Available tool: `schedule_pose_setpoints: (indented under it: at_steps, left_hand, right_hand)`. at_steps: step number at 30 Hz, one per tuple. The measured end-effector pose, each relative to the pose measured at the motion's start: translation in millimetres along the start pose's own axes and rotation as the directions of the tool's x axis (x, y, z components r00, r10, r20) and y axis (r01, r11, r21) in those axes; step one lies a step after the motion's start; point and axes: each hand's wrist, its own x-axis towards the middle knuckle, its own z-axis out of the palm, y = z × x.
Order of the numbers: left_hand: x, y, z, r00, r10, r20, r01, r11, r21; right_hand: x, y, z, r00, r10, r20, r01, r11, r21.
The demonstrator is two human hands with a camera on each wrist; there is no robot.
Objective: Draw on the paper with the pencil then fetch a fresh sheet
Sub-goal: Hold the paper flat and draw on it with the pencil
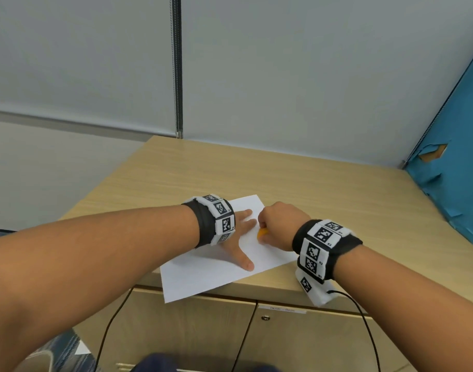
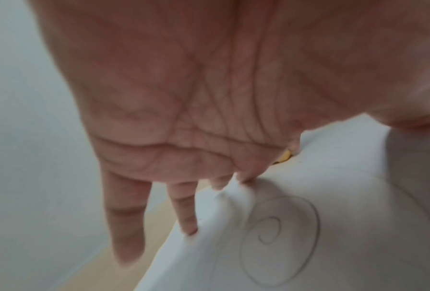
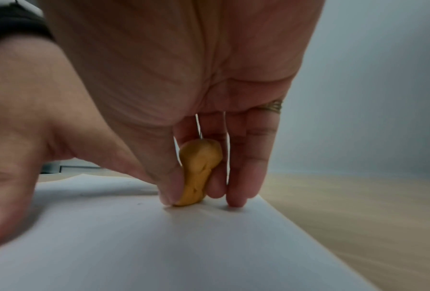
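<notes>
A white sheet of paper (image 1: 219, 261) lies askew on the wooden cabinet top (image 1: 324, 189), its near corner hanging over the front edge. My left hand (image 1: 238, 237) presses flat on the paper (image 2: 358, 206) with fingers spread and straight. A pencilled spiral (image 2: 278, 238) shows on the sheet beside those fingers. My right hand (image 1: 277, 224) pinches a small orange-yellow lump (image 3: 200, 173), like an eraser, between thumb and fingers and holds its lower end against the paper (image 3: 184, 246). The orange lump (image 1: 262, 233) peeks out under that hand. No pencil is visible.
Grey partition walls (image 1: 283, 76) stand behind the cabinet, and a torn blue panel (image 1: 455, 170) closes the right side. Cabinet doors with a lock (image 1: 265, 317) sit below the front edge. Black cables (image 1: 364, 318) hang from my wristbands. A patterned carpet (image 1: 55, 350) lies lower left.
</notes>
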Motion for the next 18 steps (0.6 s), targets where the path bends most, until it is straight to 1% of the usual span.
schedule_pose_setpoints:
  at_steps: [2, 3, 5, 8, 9, 12, 13, 15, 18]
  left_hand:
    - [-3, -9, -6, 0.994, 0.110, -0.014, -0.110, 0.994, 0.024]
    - [-2, -13, -5, 0.990, 0.143, -0.007, -0.143, 0.990, 0.017]
    - [1, -20, -1, 0.989, 0.150, 0.009, -0.150, 0.988, -0.026]
    - [7, -25, 5, 0.993, 0.118, 0.015, -0.117, 0.992, -0.046]
    - [8, -25, 5, 0.993, 0.118, 0.018, -0.117, 0.992, -0.041]
    - [9, -25, 5, 0.990, 0.142, 0.024, -0.140, 0.989, -0.054]
    - [9, -25, 5, 0.989, 0.145, 0.016, -0.144, 0.988, -0.055]
    - [12, -26, 8, 0.991, 0.129, 0.019, -0.129, 0.991, -0.032]
    - [19, -28, 12, 0.995, 0.098, 0.025, -0.097, 0.995, -0.034]
  right_hand:
    - [4, 0, -2, 1.000, -0.018, -0.003, 0.018, 1.000, 0.012]
    - [6, 0, -2, 1.000, -0.024, -0.006, 0.024, 1.000, 0.019]
    - [10, 1, -3, 1.000, -0.007, -0.015, 0.007, 0.999, 0.042]
    - [7, -3, -5, 1.000, 0.011, -0.013, -0.010, 0.996, 0.091]
    - [3, -8, -3, 1.000, -0.010, -0.004, 0.010, 0.995, 0.099]
    - [-16, -26, 2, 0.987, -0.153, 0.045, 0.148, 0.985, 0.094]
    - [-20, -28, 1, 0.982, -0.179, 0.068, 0.171, 0.980, 0.103]
    - [-13, -16, -6, 0.986, -0.146, 0.075, 0.136, 0.983, 0.127]
    - [9, 8, -13, 0.999, 0.045, 0.002, -0.044, 0.992, 0.114]
